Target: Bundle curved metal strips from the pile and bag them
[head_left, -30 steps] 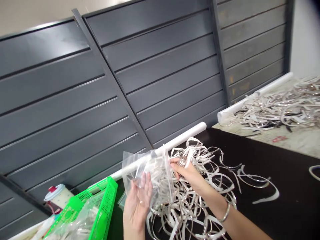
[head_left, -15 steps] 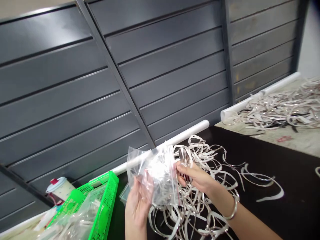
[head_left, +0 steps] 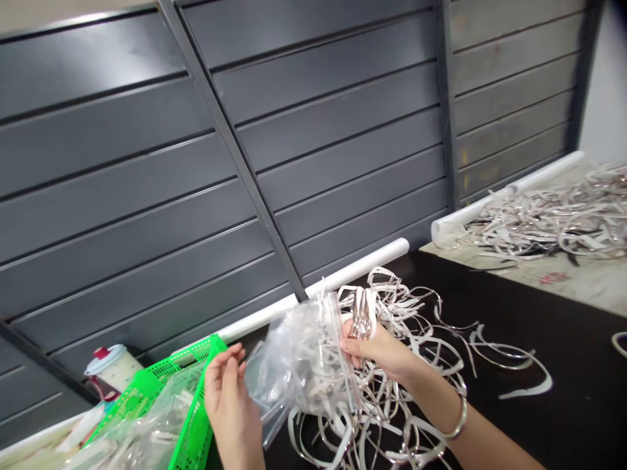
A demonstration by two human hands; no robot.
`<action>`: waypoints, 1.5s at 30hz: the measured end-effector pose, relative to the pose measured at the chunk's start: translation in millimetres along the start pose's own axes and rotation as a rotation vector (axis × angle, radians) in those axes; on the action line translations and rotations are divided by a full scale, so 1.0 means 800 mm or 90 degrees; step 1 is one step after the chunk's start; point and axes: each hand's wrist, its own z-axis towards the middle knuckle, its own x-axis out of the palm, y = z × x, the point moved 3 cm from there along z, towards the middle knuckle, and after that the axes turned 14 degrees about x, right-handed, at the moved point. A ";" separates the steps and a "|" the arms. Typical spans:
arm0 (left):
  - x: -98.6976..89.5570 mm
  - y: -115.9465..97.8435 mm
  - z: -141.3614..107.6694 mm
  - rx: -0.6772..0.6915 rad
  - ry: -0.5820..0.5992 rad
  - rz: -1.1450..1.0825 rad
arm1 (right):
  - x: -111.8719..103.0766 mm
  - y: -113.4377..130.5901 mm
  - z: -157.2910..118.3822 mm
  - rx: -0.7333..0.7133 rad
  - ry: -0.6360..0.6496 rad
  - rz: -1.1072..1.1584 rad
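My right hand [head_left: 375,349] is closed around a bundle of curved silver-and-white strips [head_left: 361,313], held upright. Its fingertips also pinch the red-lined edge of a clear zip bag [head_left: 298,359], which hangs crumpled to the left. Away from the bag, my left hand [head_left: 230,398] is empty, its fingers loosely bent and apart, in front of the green basket's near edge. More curved strips [head_left: 386,424] lie in a tangled pile beneath the right hand and bag. Whether any strips are inside the bag is hard to tell through the plastic.
A green plastic basket [head_left: 189,431] with bagged strips stands at the left, a lidded cup [head_left: 115,369] behind it. White tubes [head_left: 362,264] run along the grey slatted panel [head_left: 343,143]. Another strip heap [head_left: 563,212] lies beyond the black tabletop [head_left: 578,339].
My left hand has let go of the bag and moved left toward the basket. The bag has sagged and crumpled. My right hand keeps its hold, nearly in place.
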 end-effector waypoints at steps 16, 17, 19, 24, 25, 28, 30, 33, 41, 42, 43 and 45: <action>0.058 -0.003 -0.079 -0.072 0.706 0.227 | 0.047 -0.023 -0.008 0.022 0.104 -0.145; 0.057 -0.006 -0.079 -0.063 0.713 0.228 | 0.046 -0.024 -0.008 0.026 0.113 -0.147; 0.057 -0.010 -0.080 -0.037 0.725 0.235 | 0.044 -0.023 -0.008 0.021 0.128 -0.150; 0.057 -0.013 -0.083 0.001 0.731 0.240 | 0.043 -0.018 -0.012 0.026 0.157 -0.149; 0.057 -0.013 -0.083 0.003 0.729 0.238 | 0.043 -0.017 -0.013 0.026 0.155 -0.153; 0.057 -0.012 -0.083 0.003 0.747 0.225 | 0.045 -0.014 -0.016 0.021 0.156 -0.163; 0.056 -0.011 -0.084 0.003 0.765 0.225 | 0.047 -0.013 -0.018 0.022 0.164 -0.163; 0.055 -0.010 -0.084 0.003 0.775 0.238 | 0.049 -0.015 -0.020 0.032 0.166 -0.164; 0.058 -0.018 -0.082 0.035 0.761 0.229 | 0.047 -0.014 -0.016 0.018 0.152 -0.156; 0.059 -0.018 -0.082 0.036 0.756 0.223 | 0.046 -0.013 -0.016 0.018 0.158 -0.145; 0.059 -0.018 -0.082 0.036 0.751 0.216 | 0.046 -0.013 -0.017 0.021 0.168 -0.134; 0.060 -0.019 -0.082 0.032 0.748 0.206 | 0.044 -0.012 -0.017 0.037 0.190 -0.121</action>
